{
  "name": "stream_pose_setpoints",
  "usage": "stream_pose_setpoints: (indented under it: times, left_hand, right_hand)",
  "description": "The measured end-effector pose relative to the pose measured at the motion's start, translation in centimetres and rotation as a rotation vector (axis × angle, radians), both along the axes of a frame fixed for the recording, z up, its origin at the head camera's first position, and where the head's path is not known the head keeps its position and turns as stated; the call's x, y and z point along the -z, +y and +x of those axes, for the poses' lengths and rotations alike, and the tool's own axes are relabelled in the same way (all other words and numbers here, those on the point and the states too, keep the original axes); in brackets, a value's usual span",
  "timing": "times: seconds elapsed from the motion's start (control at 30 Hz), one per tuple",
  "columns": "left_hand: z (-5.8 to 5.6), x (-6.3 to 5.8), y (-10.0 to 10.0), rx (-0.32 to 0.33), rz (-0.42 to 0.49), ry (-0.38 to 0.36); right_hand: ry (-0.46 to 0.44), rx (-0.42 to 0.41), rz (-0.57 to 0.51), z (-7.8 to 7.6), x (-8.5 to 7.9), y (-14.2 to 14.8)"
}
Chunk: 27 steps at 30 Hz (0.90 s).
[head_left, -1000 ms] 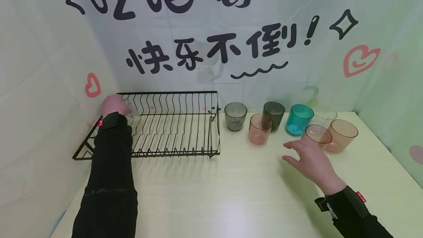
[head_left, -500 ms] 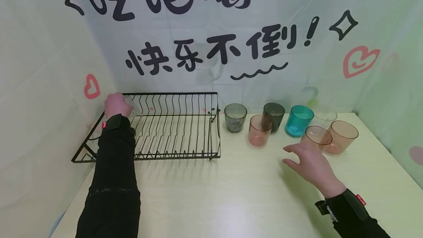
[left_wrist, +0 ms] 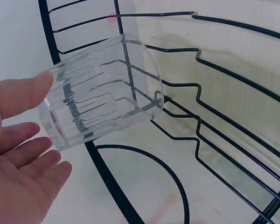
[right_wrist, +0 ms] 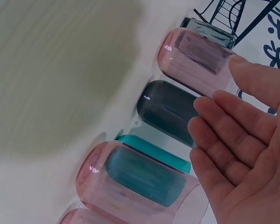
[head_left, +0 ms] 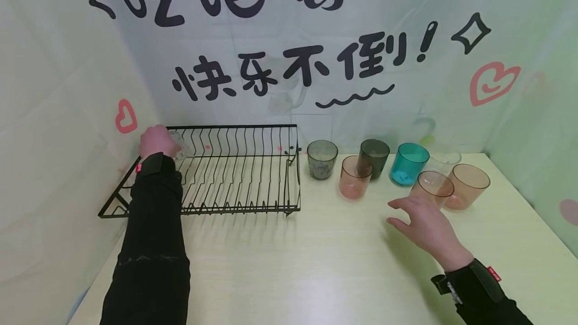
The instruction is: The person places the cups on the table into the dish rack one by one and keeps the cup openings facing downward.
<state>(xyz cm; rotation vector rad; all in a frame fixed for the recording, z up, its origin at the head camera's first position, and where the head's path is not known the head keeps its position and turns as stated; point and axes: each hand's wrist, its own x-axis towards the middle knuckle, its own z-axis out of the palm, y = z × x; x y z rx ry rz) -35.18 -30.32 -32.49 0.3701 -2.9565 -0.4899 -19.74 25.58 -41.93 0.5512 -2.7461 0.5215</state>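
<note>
In the left wrist view a clear plastic cup (left_wrist: 100, 93) is tilted, its base toward my left hand (left_wrist: 21, 154) and its mouth toward the wires. My left thumb touches one side of the base and the fingertips lie at the other, pinching it. The head view has this left hand (head_left: 158, 142) at the far left end of the black wire rack (head_left: 239, 209), hiding much of the cup. My right hand (head_left: 426, 227) hovers with parted thumb and relaxed fingers in front of a pink cup (head_left: 433, 184), holding nothing.
Right of the rack stand a grey cup (head_left: 321, 164), a pink cup (head_left: 353, 182), a dark grey cup (head_left: 377, 152), a teal cup (head_left: 408, 164), a peach cup (head_left: 469, 184) and a clear cup (head_left: 446, 156). Fabric walls border the table (head_left: 271, 265).
My left hand has shifted slightly right and up, then a little back left, staying at the rack's left end with the clear cup. The right hand has stayed put.
</note>
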Motion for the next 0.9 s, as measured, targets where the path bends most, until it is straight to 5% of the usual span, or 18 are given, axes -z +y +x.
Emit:
stream_pose_setpoints:
  times: [0.2,0.43,0.9]
  left_hand:
    - [0.7,-1.3,0.0,0.036,0.006,-0.003]
    - [1.1,-3.7,0.1,0.16,0.014,0.007]
    - [3.8,-7.5,4.1,0.34,0.0,-0.025]
  right_hand:
    - [-0.002,0.0,-0.003,0.1,-0.1,0.0]
    - [0.005,-0.006,-0.001,0.1,-0.3,-0.1]
    - [0.044,-0.033,0.03,-0.3,-1.1,-0.5]
